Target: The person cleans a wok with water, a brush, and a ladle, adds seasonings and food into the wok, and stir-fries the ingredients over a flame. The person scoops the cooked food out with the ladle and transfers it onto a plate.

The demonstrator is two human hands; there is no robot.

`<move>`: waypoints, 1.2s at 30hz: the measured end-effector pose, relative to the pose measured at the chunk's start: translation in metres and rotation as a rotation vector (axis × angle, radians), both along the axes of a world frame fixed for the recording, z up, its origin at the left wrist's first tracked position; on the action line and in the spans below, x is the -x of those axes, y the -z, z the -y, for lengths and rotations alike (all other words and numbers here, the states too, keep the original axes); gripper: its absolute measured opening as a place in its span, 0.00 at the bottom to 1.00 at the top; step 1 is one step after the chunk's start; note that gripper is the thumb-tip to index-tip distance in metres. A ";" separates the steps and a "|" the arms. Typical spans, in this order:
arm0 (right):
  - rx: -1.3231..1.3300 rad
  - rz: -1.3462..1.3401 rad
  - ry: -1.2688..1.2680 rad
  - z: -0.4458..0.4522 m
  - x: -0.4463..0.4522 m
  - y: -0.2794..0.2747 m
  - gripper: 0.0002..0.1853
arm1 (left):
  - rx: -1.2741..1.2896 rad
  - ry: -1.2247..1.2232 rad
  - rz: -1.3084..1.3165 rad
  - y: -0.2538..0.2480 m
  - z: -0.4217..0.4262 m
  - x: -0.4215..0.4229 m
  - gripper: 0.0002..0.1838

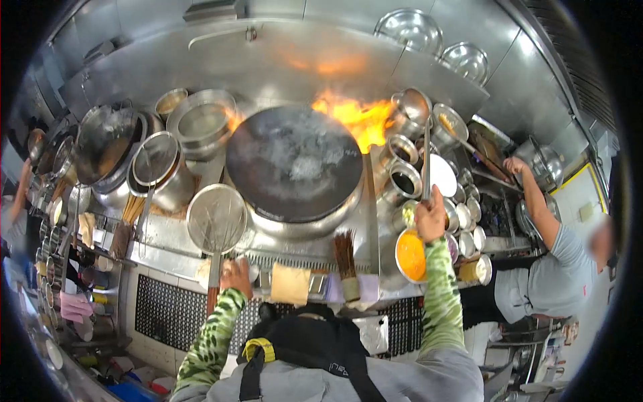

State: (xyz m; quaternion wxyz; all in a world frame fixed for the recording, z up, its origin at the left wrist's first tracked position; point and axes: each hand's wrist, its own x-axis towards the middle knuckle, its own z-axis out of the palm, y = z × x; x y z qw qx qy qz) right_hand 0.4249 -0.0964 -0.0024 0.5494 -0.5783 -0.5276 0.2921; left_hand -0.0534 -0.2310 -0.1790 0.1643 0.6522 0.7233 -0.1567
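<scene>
My right hand (431,216) is closed round the long handle of a ladle (426,157), whose metal bowl lies over the pots at the back right. Below that hand is a bowl of orange liquid (410,255); a white plate (442,175) is just beyond it. My left hand (236,277) is curled at the counter's front edge, right beside the handle of a wire-mesh strainer (216,218). Whatever is in its fingers, if anything, I cannot make out. A large black wok (295,164) sits between my hands, its surface hazy with smoke or steam.
Flames (358,117) rise behind the wok's right side. A bamboo brush (347,264) and a folded tan cloth (290,283) lie along the front edge. Pots and a second strainer (156,159) crowd the left. A co-worker (562,268) reaches in from the right.
</scene>
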 end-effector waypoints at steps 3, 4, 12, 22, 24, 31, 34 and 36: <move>0.115 0.270 0.074 -0.089 -0.048 -0.026 0.36 | 0.046 -0.074 0.038 -0.016 0.001 -0.008 0.49; 0.143 0.327 0.052 -0.120 -0.068 -0.029 0.35 | 0.007 -0.093 0.071 -0.013 0.005 -0.006 0.49; 0.367 0.301 0.081 -0.236 -0.107 -0.041 0.30 | -0.059 -0.147 0.029 -0.014 0.008 -0.016 0.46; 0.145 -0.916 -0.257 -0.113 -0.060 -0.065 0.10 | -0.043 -0.129 0.047 -0.020 0.007 -0.014 0.46; 0.128 -0.956 -0.354 -0.073 -0.040 -0.071 0.11 | -0.040 -0.120 0.062 -0.017 0.009 -0.010 0.46; 0.259 -1.416 -0.592 -0.029 -0.016 -0.089 0.11 | -0.079 -0.071 0.071 -0.001 0.008 -0.001 0.52; 0.156 -1.093 -0.451 -0.057 -0.024 -0.098 0.10 | -0.094 -0.061 0.049 -0.005 0.010 -0.002 0.52; 0.224 -0.531 -0.291 -0.109 -0.053 -0.091 0.16 | -0.121 -0.027 0.031 -0.010 0.015 -0.002 0.52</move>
